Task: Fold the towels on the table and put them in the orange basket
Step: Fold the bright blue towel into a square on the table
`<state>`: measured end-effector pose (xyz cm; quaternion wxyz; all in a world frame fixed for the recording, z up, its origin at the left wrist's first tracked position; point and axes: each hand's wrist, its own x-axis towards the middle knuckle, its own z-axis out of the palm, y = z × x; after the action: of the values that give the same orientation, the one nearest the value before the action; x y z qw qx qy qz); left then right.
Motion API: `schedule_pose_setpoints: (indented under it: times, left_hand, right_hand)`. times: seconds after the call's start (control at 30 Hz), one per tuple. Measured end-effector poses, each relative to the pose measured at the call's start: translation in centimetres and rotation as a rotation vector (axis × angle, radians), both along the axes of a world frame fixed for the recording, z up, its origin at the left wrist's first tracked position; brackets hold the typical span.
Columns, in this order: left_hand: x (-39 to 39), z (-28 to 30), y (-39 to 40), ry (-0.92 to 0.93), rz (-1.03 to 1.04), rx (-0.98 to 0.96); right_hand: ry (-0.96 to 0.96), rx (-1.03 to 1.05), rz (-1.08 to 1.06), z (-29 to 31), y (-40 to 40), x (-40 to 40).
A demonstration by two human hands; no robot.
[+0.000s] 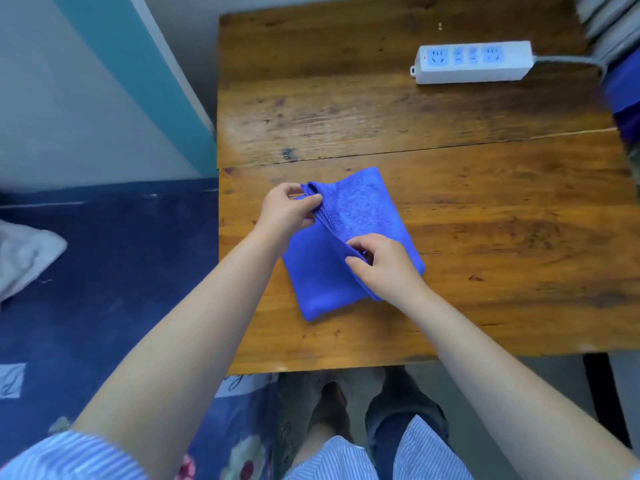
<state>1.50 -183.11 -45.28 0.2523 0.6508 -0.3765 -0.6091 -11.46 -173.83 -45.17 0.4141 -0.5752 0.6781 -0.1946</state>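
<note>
- Left hand [289, 209] pinches the folded blue microfibre towel [349, 244] at its ten o'clock corner.
- Right hand [384, 263] grips its raised fold; fingertips are tucked inside.
- More blue cloth [625, 88] at three o'clock is blurred, cut off.

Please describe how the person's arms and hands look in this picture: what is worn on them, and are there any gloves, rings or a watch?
Both forearms are bare from elbow to wrist. Short sleeves of a striped blue-and-white shirt show at the bottom edge. The left hand and right hand wear no gloves, and no ring, watch or bracelet is visible. The fingers are bare.
</note>
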Motion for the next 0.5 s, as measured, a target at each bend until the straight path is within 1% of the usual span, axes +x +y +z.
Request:
schedule_pose_setpoints:
  times: [0.07,0.17,0.33,0.37,0.47,0.5]
  left_hand:
    - [0.2,-0.4,0.0,-0.017,0.013,0.026]
    - [0.5,-0.8,0.2,-0.024,-0.020,0.047]
    - [1.1,-1.7,0.1,-0.144,-0.079,-0.086]
    - [1.3,-1.7,0.0,-0.157,-0.088,-0.095]
    - [1.8,-1.7,-0.5,-0.136,-0.118,-0.073]
    - [2.0,-1.7,-0.6,-0.126,-0.123,-0.063]
  right_hand:
    - [0.029,-0.030,0.002,-0.4,0.9,0.7]
    - [0.053,-0.066,-0.001,-0.9,2.1,1.7]
    - [0.079,-0.146,-0.022,-1.0,3.4,3.2]
    - [0.125,-0.178,-0.009,-1.1,3.7,3.4]
    - [0.432,-0.215,-0.004,-1.7,5.1,3.7]
    - [0.503,-0.228,-0.023,-1.9,5.5,3.7]
